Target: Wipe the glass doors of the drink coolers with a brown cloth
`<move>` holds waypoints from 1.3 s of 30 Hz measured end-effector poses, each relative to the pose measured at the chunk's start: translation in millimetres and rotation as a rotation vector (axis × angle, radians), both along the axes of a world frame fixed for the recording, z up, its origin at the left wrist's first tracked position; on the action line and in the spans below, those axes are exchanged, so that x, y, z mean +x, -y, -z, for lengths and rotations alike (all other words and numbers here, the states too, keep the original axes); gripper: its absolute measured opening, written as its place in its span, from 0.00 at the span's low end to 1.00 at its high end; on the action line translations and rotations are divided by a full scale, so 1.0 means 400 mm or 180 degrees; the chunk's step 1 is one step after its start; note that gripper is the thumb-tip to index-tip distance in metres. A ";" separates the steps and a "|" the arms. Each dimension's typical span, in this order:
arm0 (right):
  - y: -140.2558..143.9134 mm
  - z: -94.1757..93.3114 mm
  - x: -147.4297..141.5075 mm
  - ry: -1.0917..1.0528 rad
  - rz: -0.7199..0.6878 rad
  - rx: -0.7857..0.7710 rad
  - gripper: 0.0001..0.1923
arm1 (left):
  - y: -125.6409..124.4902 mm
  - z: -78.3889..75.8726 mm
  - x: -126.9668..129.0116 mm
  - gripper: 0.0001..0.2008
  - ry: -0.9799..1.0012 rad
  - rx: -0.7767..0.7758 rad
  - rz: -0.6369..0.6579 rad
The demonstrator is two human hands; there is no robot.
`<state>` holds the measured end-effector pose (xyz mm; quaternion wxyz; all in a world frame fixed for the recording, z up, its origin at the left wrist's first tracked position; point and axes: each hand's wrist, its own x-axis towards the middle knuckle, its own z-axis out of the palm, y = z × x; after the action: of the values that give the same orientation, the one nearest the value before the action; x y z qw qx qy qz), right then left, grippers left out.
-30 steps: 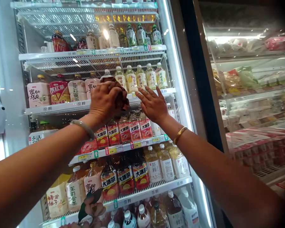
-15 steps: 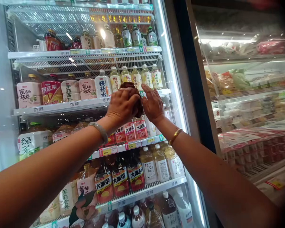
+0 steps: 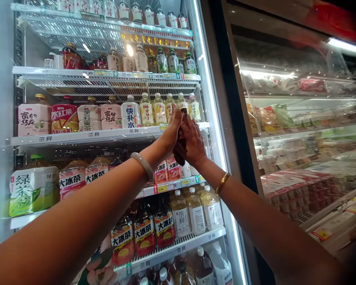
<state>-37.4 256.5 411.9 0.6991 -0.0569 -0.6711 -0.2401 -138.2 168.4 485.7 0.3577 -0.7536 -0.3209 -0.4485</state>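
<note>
My left hand (image 3: 169, 134) and my right hand (image 3: 195, 142) are raised in front of the drinks cooler, side by side and touching or nearly so. The left hand shows edge-on, stretched out and pointing up; its far fingers are partly hidden. My right hand has its fingers extended, the back of the hand toward me. Between and below them shows a dark brown shape (image 3: 180, 153); I cannot tell whether it is a held thing or a reflection in the glass. A pale bangle (image 3: 142, 165) rings my left wrist, a gold bangle (image 3: 222, 183) my right.
White cooler shelves (image 3: 77, 134) carry rows of bottled drinks, among them a large green tea bottle (image 3: 34, 186) and iced tea bottles (image 3: 144, 233). A bright light strip (image 3: 209, 75) and dark frame (image 3: 234, 99) edge the cooler. Another chilled display (image 3: 302, 158) stands at right.
My left hand has gone from a curled fist to a straighter, upright shape. Both hands are closer together and slightly further right. The view has tilted up, showing more of the upper shelf.
</note>
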 end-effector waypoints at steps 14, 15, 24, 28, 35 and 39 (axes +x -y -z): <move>0.042 -0.104 -0.021 -0.0007 0.0434 0.0152 0.10 | 0.040 0.027 -0.152 0.38 -0.0108 0.0814 -0.1652; 0.031 -0.078 -0.001 0.0179 0.0466 0.0316 0.10 | 0.039 0.030 -0.150 0.38 -0.0125 0.0786 -0.1668; 0.013 -0.170 -0.034 -0.0750 0.0415 -0.0232 0.10 | 0.030 0.051 -0.127 0.34 0.0127 0.0571 -0.1734; 0.050 -0.109 -0.067 -0.0276 0.0551 0.0229 0.12 | 0.042 0.057 -0.130 0.34 0.0054 0.0492 -0.1732; -0.043 -0.063 0.125 -0.0436 0.0955 -0.0299 0.10 | 0.037 0.072 -0.136 0.35 0.0093 0.0552 -0.1480; -0.035 -0.184 0.063 -0.1362 0.0755 -0.0897 0.08 | 0.032 0.073 -0.137 0.35 0.0161 0.0552 -0.1368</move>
<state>-12.3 270.6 485.6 0.7772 -0.2810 -0.5236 -0.2071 -193.1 155.7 456.4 0.5002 -0.6230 -0.4432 -0.4066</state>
